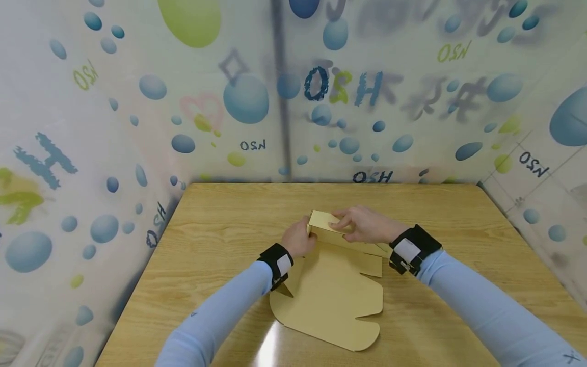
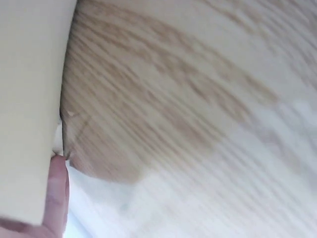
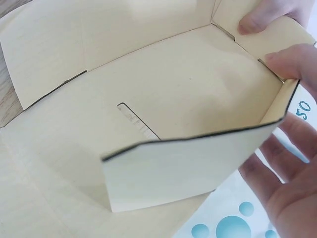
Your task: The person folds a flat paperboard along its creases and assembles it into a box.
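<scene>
A partly folded tan cardboard box [image 1: 330,290] lies on the table, its near part flat with notched, rounded edges and its far part raised into low walls. My left hand [image 1: 299,238] grips the raised left corner between thumb and fingers. At the far wall, my right hand [image 1: 364,224] pinches the folded cardboard, thumb inside and fingers outside in the right wrist view. That view also shows a narrow slot [image 3: 136,121] in the panel and a standing side flap [image 3: 188,168]. In the left wrist view, a cardboard panel [image 2: 29,99] hides most of the left hand.
The wood-grain table [image 1: 220,214] extends around the cardboard on all sides. Behind it hangs a white sheet [image 1: 247,51] printed with blue and green bubbles, and similar sheeting covers both sides. Black bands [image 1: 277,262] circle both wrists.
</scene>
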Motion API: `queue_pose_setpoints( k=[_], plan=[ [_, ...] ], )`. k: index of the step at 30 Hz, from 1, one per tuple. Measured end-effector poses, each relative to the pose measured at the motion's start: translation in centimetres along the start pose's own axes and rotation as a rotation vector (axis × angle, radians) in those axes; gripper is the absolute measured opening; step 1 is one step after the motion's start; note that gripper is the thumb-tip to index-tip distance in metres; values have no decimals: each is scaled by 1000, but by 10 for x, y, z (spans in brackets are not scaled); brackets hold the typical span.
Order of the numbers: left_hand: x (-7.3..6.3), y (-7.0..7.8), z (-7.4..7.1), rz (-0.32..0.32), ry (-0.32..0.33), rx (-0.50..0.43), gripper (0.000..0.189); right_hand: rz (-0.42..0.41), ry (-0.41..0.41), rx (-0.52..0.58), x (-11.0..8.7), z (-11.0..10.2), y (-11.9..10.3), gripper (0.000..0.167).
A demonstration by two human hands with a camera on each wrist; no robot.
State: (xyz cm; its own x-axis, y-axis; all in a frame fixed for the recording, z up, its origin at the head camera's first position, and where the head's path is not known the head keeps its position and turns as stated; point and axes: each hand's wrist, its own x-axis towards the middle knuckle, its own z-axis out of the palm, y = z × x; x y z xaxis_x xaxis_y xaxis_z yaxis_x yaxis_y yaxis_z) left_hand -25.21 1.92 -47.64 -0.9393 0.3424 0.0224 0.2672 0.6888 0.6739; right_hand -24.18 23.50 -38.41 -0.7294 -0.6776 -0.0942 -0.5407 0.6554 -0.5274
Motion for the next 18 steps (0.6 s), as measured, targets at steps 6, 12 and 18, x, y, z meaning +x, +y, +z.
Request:
queue_pose_setpoints(
  k=[6,12,18],
  plan=[
    [1,-3,0,23,-23,10,44,-5,2,-11,0,1,1,45],
    [2,-3,-1,25,-30,-5,43,-15,26,-39,-1,2,2,44],
    [1,-3,-5,14,-48,-33,43,-48,61,-80,-3,3,5,42]
  ],
)
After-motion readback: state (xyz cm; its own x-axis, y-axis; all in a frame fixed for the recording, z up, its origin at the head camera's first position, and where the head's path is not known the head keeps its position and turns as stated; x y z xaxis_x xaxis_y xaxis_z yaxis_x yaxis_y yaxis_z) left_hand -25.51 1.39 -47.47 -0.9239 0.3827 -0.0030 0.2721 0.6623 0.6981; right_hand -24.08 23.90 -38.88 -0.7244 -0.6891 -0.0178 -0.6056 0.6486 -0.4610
